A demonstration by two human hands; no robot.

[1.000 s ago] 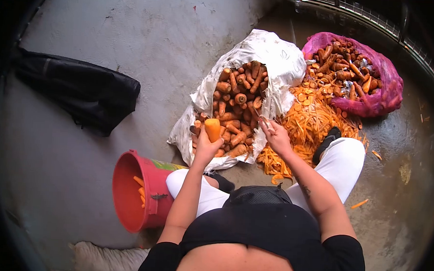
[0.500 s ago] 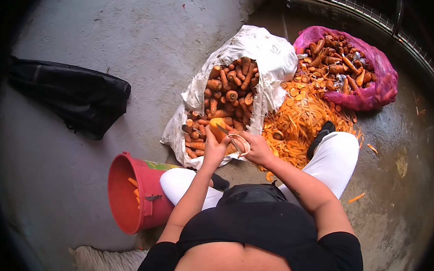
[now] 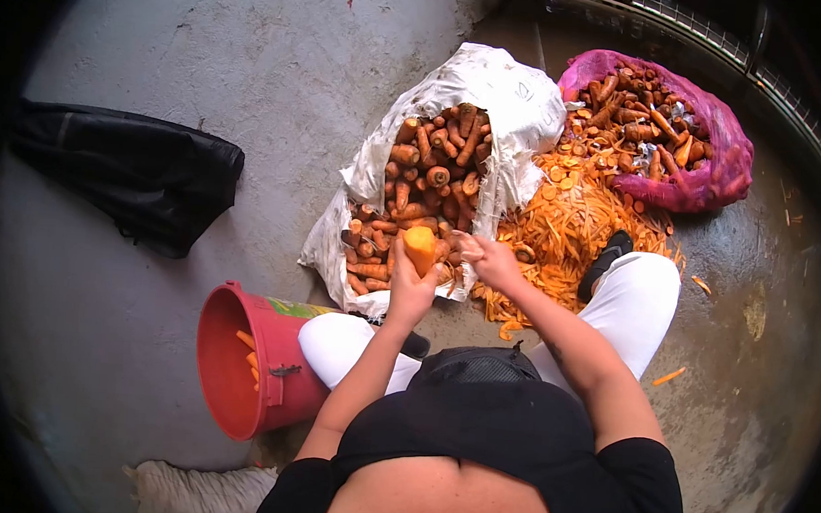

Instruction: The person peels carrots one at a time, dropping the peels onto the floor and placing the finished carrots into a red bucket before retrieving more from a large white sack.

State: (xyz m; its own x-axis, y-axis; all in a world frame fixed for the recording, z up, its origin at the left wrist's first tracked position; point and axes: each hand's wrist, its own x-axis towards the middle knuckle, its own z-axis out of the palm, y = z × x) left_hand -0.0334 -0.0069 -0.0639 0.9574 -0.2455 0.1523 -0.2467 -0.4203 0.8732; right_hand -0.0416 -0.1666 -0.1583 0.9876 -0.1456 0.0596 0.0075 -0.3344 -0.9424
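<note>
A thick peeled carrot (image 3: 419, 248), bright orange, stands tilted in my left hand (image 3: 412, 289), whose fingers wrap its lower part. To its right, my right hand (image 3: 489, 262) is closed around a small tool that is blurred and hardly visible; in the earlier view it was a peeler with a pale handle. A gap separates the right hand from the carrot. Beneath both hands lies an open white sack (image 3: 515, 113) full of unpeeled carrots (image 3: 402, 196). Orange peelings (image 3: 561, 223) form a heap just right of the sack.
A pink mesh sack (image 3: 732, 148) of carrots and scraps lies at the upper right. The red bucket (image 3: 276, 342), tipped on its side at my left, holds a few peeled carrots (image 3: 250, 346). A black bag (image 3: 146, 173) is at the far left, a pale sack (image 3: 198, 494) at the lower left.
My right hand has moved right, away from the carrot, and the tool's blade no longer touches it. The carrot has turned more upright in my left hand.
</note>
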